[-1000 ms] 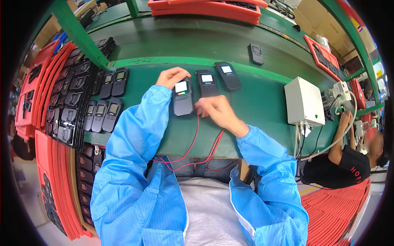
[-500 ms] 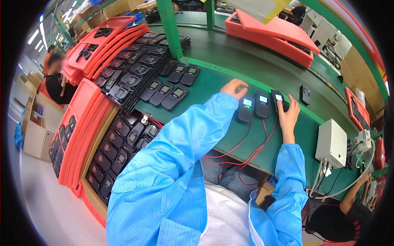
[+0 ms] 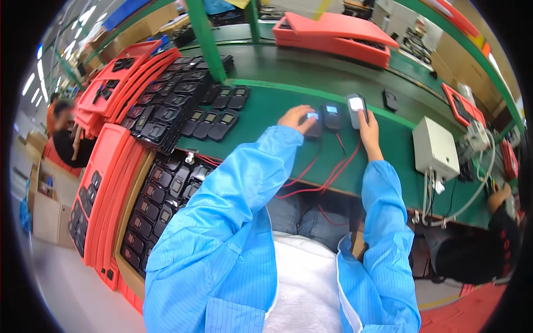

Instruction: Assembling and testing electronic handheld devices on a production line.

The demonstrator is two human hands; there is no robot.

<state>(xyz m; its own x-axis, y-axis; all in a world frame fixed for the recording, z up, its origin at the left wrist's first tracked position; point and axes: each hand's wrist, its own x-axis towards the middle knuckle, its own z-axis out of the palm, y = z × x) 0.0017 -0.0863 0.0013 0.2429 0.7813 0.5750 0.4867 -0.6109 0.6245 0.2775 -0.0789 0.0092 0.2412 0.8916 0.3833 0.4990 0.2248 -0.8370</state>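
My right hand (image 3: 368,133) grips the right-hand one of three lit black handheld devices, its thumb along the side. This gripped handheld device (image 3: 355,117) is tilted so that its face catches light and its screen glows white. My left hand (image 3: 294,119) has its fingers curled at the upper left edge of the left-hand device (image 3: 314,131), partly covering it. Between them a middle device (image 3: 332,119) lies on the green bench with a blue-lit screen. Red wires (image 3: 333,176) run from the devices toward the bench's near edge.
Several unlit devices (image 3: 222,125) lie in rows at left, beside stacked black trays (image 3: 166,108) and red trays (image 3: 108,183). A lone device (image 3: 390,100) lies beyond my right hand. A white box (image 3: 436,145) with cables stands at right. A green post (image 3: 204,41) rises ahead.
My left hand has come onto the left-hand device. My right hand has gone from touching its device to gripping and tilting it. The whole view has shifted somewhat.
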